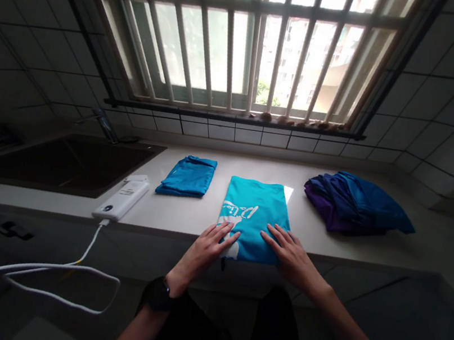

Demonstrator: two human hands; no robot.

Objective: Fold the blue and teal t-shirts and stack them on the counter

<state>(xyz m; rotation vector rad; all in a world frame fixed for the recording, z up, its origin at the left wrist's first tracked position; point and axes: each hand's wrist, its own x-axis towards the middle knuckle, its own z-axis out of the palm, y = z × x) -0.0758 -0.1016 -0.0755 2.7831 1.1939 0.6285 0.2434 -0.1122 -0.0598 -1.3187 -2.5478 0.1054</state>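
A turquoise shirt (pixel 257 211) with white lettering lies folded into a long rectangle on the pale countertop (pixel 186 215), its near end at the front edge. My left hand (pixel 207 246) rests flat on its near left corner, fingers spread. My right hand (pixel 289 253) lies flat on its near right side, fingers stretched out. Neither hand grips anything. A folded blue shirt (pixel 188 175) sits to the left of it. A loose heap of dark blue and purple clothes (pixel 354 203) lies to the right.
A white power bank (pixel 122 198) with a white cable (pixel 45 273) hanging off the counter edge lies left of the shirts. A dark sink (pixel 70 161) with a tap (pixel 106 123) is at far left. A barred window (pixel 246 42) and tiled walls stand behind.
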